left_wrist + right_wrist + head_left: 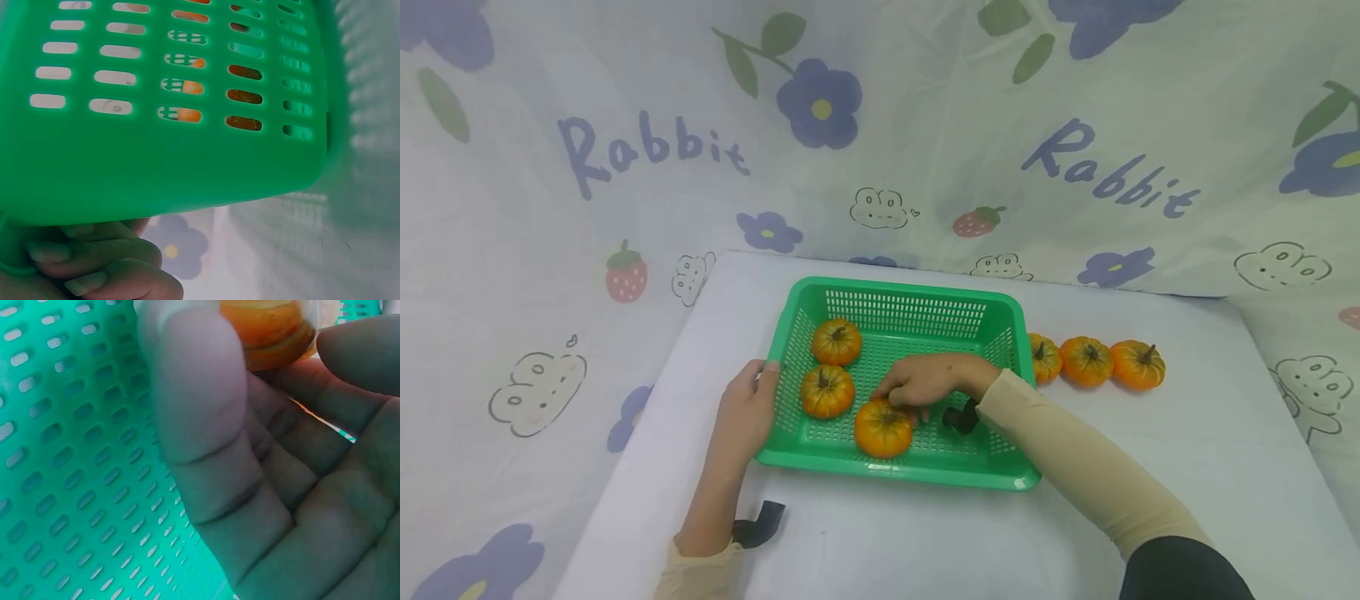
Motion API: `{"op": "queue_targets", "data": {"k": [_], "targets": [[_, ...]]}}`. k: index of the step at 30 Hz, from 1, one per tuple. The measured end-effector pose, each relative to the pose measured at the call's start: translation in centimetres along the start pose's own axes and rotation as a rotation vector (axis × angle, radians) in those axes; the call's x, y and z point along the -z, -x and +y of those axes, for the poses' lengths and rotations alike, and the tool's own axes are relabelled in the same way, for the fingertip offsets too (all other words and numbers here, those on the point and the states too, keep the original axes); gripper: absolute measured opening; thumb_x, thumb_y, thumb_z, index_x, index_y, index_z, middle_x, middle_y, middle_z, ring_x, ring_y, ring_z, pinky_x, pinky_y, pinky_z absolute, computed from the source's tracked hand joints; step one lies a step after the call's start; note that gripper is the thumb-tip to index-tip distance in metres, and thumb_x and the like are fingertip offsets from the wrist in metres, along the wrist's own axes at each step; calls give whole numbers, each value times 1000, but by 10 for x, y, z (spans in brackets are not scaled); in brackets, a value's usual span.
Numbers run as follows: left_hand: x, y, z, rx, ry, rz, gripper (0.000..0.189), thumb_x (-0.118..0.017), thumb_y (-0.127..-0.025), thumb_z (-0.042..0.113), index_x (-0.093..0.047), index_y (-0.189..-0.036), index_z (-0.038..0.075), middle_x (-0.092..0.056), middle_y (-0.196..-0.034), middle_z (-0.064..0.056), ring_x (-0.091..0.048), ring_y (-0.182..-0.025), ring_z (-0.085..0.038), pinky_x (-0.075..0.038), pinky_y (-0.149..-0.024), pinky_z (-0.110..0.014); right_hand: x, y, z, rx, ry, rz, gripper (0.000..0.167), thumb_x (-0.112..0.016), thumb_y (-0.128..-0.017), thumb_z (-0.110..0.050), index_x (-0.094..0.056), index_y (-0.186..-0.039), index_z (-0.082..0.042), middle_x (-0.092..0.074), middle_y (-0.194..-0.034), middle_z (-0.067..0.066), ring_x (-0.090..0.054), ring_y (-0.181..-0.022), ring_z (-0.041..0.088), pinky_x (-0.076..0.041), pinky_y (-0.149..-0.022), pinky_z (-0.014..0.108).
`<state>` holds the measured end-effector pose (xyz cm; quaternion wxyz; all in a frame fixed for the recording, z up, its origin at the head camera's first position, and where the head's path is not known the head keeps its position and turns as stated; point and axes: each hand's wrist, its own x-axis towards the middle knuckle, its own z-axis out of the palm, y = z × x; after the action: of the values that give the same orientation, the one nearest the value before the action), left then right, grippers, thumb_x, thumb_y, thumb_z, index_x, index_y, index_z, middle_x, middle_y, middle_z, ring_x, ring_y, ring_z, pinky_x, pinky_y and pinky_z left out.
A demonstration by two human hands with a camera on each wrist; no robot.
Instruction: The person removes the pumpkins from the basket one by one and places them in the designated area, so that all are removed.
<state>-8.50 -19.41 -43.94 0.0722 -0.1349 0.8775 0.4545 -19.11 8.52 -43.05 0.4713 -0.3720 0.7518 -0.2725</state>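
A green plastic basket (895,475) with slotted walls stands on the white table. My left hand (747,412) grips its left rim, thumb on top; in the left wrist view its fingers curl under the rim, below the basket's slotted wall (150,169). Inside the basket, my right hand (925,380) holds a small orange pumpkin (883,433) near the front wall. The right wrist view has that pumpkin (265,331) at the fingertips, partly cut off. Two more pumpkins, one at the back (837,342) and one in front of it (827,392), sit along the basket's left side.
Right of the basket, three pumpkins stand in a row: one partly hidden by the rim (1045,358), a middle one (1086,362) and an end one (1138,365). Black curved pieces show at the left wrist (762,525) and right wrist (961,417). A printed curtain (925,150) hangs behind.
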Motion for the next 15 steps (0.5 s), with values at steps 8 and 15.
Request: {"op": "queue_targets", "data": {"k": [8,15], "targets": [[0,1,2,2,4,5,64,-30,-112,56,-54,-141,5,-70,-107,-16,-63,-85,-26,-51,-70,-36,0,0,1,26,-14,-2,44,-43,-106,-5,-60,-146,-5,-75,-104,3,-70,-66,25,-61,-70,46],[1,2,5,16,6,1,64,-30,-112,56,-54,-142,5,-69,-108,-16,-62,-86,-26,-51,-70,-36,1,0,2,48,-16,5,40,-45,-107,-3,-63,-143,-4,-75,-109,2,-72,-66,24,-61,-72,45]]}}
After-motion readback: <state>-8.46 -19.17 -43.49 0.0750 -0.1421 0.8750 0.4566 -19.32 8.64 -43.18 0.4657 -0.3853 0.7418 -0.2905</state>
